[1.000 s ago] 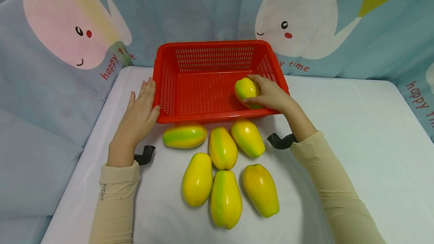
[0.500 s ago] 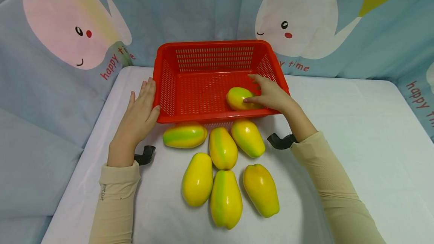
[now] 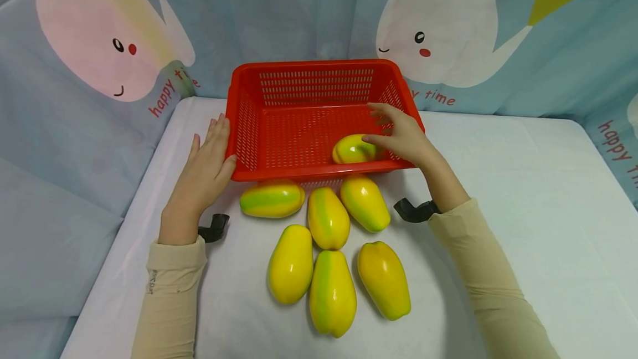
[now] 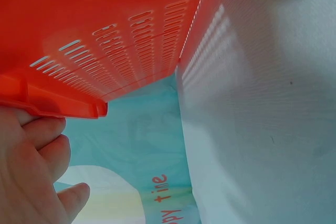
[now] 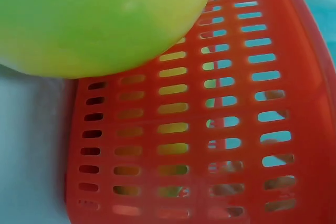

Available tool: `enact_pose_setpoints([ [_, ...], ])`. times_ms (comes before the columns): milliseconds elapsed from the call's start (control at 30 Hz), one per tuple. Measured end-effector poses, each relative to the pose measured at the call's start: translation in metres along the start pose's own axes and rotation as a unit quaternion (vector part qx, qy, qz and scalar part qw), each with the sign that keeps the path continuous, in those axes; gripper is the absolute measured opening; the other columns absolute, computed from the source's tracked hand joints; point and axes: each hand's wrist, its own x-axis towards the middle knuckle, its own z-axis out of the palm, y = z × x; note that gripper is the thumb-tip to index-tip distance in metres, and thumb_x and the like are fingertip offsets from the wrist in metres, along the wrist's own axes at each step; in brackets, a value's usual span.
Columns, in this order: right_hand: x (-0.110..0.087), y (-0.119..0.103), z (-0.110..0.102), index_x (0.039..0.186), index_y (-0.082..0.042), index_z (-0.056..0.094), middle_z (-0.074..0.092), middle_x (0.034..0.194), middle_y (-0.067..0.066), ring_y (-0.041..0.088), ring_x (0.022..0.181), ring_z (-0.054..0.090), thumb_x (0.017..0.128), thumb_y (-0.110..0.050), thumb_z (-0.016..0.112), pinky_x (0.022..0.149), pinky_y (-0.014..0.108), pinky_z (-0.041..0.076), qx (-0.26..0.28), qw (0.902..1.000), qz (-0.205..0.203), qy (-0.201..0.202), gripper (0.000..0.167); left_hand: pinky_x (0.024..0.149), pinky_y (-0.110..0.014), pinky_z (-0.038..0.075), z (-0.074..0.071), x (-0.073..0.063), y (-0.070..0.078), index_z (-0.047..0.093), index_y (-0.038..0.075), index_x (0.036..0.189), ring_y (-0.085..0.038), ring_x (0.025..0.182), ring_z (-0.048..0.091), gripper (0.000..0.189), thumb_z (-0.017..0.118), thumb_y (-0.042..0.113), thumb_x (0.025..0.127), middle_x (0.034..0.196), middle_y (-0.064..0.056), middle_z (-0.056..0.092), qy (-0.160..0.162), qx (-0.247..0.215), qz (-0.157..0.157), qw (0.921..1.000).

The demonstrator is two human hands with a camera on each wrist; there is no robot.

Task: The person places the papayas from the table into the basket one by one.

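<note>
Seven yellow-green fruits [image 3: 328, 219] are seen, six on the white tabletop [image 3: 523, 215] before the red basket [image 3: 294, 137] and one within it. The inner fruit [image 3: 351, 149] is laid on its side near the basket's front right corner. Over its right end the right hand [image 3: 401, 134] is held, fingers spread and thumb apart; whether the fruit is touched by the thumb cannot be told. The left hand [image 3: 204, 165] is placed with fingers outstretched against the basket's left rim. Of the outer fruits, three are ranged just beside the basket's front wall, the leftmost lying crosswise, and three are set nearer. Beige sleeves [image 3: 171, 303] are worn. A whale-printed curtain [image 3: 299, 10] is hung behind.
</note>
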Motion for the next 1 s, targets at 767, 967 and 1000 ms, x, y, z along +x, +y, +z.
enact_pose_setpoints([
  [767, -0.063, -0.008, 0.002, 0.129, 0.002, 0.052, 0.058, 0.124, 0.012, 0.013, 0.108, 0.057, 0.082, 0.006, 0.066, 0.092, 0.025, 0.047, 0.144, 0.9749, -0.152, 0.075, 0.05, 0.113, -0.052, 0.0, 0.0, 0.002, 0.0, 0.006, 0.009, 0.152, -0.021, 0.144, 0.002, 0.066, 0.036, 0.024, 0.096, 0.158, -0.002, 0.003, 0.003, -0.001, -0.002, 1.0],
  [967, -0.085, -0.008, 0.002, 0.129, 0.002, 0.053, 0.058, 0.123, 0.002, 0.013, 0.109, 0.056, 0.08, 0.01, 0.066, 0.094, 0.025, 0.045, 0.139, 0.9726, -0.176, 0.061, 0.051, 0.113, -0.051, -0.002, 0.0, 0.001, 0.0, 0.006, 0.008, 0.152, -0.021, 0.144, 0.002, 0.066, 0.036, 0.024, 0.096, 0.158, -0.004, 0.004, 0.0, -0.002, -0.005, 1.0],
  [1000, -0.089, -0.008, 0.003, 0.128, 0.003, 0.053, 0.058, 0.123, 0.001, 0.015, 0.109, 0.057, 0.079, 0.012, 0.066, 0.094, 0.024, 0.045, 0.141, 0.9716, -0.181, 0.059, 0.052, 0.113, -0.05, -0.002, 0.0, 0.001, 0.0, 0.006, 0.008, 0.152, -0.021, 0.144, 0.002, 0.066, 0.036, 0.024, 0.096, 0.158, -0.004, 0.004, 0.0, -0.003, -0.006, 1.0],
])
